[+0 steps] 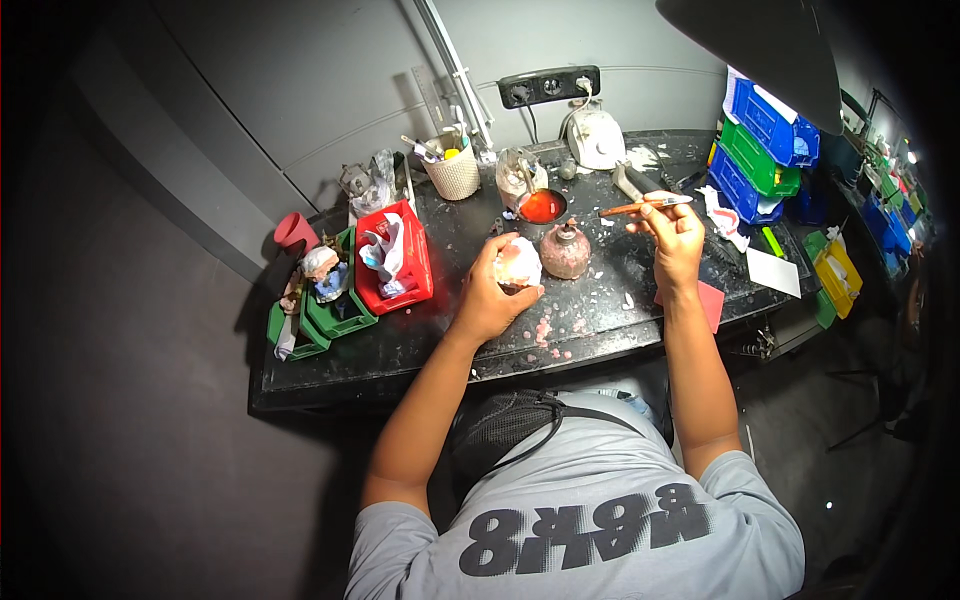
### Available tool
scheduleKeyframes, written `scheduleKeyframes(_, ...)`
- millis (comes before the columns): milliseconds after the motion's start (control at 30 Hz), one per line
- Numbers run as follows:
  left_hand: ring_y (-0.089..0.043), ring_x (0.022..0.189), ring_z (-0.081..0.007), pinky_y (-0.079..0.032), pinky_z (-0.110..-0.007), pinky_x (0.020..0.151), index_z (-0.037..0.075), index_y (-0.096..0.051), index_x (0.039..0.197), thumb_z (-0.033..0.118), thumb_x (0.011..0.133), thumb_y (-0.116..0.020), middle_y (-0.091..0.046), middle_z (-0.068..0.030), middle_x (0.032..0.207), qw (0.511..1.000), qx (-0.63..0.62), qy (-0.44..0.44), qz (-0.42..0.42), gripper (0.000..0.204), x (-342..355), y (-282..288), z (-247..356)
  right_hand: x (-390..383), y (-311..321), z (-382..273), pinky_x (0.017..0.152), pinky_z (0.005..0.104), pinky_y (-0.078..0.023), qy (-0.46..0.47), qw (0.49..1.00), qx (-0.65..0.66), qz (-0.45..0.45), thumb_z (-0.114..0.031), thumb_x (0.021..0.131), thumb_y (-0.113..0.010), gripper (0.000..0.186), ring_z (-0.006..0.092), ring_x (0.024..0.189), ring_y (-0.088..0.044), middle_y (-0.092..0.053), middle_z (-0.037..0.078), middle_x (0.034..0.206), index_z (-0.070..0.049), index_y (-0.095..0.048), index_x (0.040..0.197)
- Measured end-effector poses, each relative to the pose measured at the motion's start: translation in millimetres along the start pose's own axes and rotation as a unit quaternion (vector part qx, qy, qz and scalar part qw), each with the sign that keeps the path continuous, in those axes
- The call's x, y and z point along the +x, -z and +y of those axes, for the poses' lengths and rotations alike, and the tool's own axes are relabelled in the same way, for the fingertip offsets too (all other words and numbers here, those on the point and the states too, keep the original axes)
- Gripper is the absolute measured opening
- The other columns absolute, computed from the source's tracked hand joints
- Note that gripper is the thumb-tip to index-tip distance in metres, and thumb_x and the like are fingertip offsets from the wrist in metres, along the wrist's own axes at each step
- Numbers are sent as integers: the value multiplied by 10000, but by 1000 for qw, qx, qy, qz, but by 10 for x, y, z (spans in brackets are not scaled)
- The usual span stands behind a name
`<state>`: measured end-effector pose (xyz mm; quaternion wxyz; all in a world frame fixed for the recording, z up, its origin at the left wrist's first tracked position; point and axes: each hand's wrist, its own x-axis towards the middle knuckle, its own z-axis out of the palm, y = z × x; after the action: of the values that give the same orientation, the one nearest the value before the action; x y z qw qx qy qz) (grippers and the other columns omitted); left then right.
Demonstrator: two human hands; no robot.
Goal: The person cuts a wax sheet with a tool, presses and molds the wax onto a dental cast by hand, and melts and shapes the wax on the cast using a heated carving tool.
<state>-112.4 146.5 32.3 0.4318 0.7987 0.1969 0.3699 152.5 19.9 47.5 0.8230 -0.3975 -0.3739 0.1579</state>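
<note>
Two hands are working: the left hand (492,295) is clasping a pale pink-and-white plaster dental model (520,264) above the dark bench (400,345), the right hand (676,238) pinching a slim orange-handled metal tool (645,206); waxing probably unfinished.

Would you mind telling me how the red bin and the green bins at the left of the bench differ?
The red bin is one bright red tray, nearer the left hand; the green bins are several, set further left by the bench edge. The red bin holds crumpled white cloth or paper; the green bins hold pale, lumpy pieces, one bluish. The red bin looks larger than any single green one. Both are open-topped plastic trays on the dark bench.
</note>
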Motion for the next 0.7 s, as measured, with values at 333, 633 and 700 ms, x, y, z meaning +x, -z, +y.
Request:
scheduleKeyframes(333,-616,1131,-171,-530,-328,986,2,-540,1336,53,734,-916,-611,-94,1220,999,-42,28,-17,711,-27,-34,-2,-34,-2,7,722,327,-650,-3,1000,-2,7,-19,959,-724,185,177,851,-727,-722,108,983,40,-670,1126)
scheduleKeyframes(633,-643,1121,-165,-539,-328,986,-16,-557,1340,32,728,-918,-643,-105,1241,999,27,-25,-4,712,-13,-26,-81,-30,-26,-2,712,324,-648,-1,1000,-2,11,-18,958,-725,183,176,843,-725,-722,106,980,38,-672,1124)
scheduleKeyframes(700,-649,1110,-162,-544,-324,976,-15,-555,1336,23,726,-917,-643,-105,1243,1000,0,-15,-9,710,-10,-46,-83,-30,-17,4,709,324,-648,0,1000,-2,11,-13,960,-721,179,177,843,-725,-723,106,979,36,-673,1125)
